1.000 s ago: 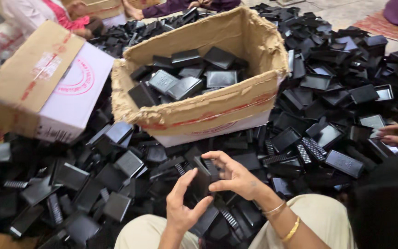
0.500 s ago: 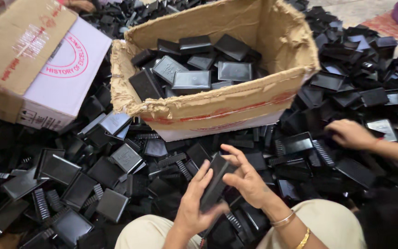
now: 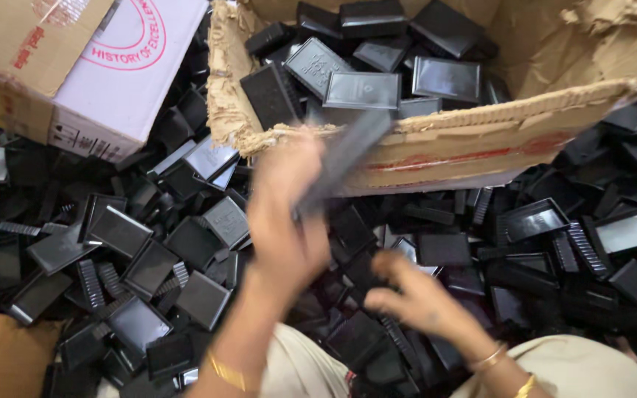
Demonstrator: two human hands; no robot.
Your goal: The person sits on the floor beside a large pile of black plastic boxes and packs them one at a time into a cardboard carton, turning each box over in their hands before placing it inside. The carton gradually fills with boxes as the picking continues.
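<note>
Left hand [image 3: 285, 214] gripped blurred black plastic piece [image 3: 344, 158], raised just before torn cardboard box [image 3: 481, 144] holding similar pieces. Right hand [image 3: 414, 298] lower, apart, fingers loosely curled, empty, above black pile [image 3: 149, 250].

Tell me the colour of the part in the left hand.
Black part, held by the left hand; head view.
</note>
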